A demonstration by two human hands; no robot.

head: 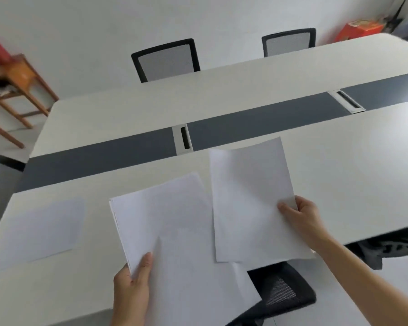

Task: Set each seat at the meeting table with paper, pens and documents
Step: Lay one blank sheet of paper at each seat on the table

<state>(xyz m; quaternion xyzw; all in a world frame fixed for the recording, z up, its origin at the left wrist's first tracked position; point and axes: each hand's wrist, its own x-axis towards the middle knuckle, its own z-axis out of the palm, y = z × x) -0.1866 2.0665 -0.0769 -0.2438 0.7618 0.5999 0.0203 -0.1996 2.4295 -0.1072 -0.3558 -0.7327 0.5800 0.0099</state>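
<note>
Left hand [132, 278]: thumb on top, pinching the lower-left corner of a paper stack [174, 220] over the counter's [339, 172] near edge.
Right hand [302, 217]: pinching the right edge of a single sheet [247, 196], just right of the stack.
Laid sheet [40, 229]: flat near the counter's near-left corner.
Far chairs [166, 60]: two at the far edge.

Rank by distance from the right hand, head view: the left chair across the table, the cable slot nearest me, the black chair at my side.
1. Black chair, just below the right hand, on the near side.
2. Cable slot, in the grey strip, ahead and left.
3. Left far chair, on the far side.
</note>
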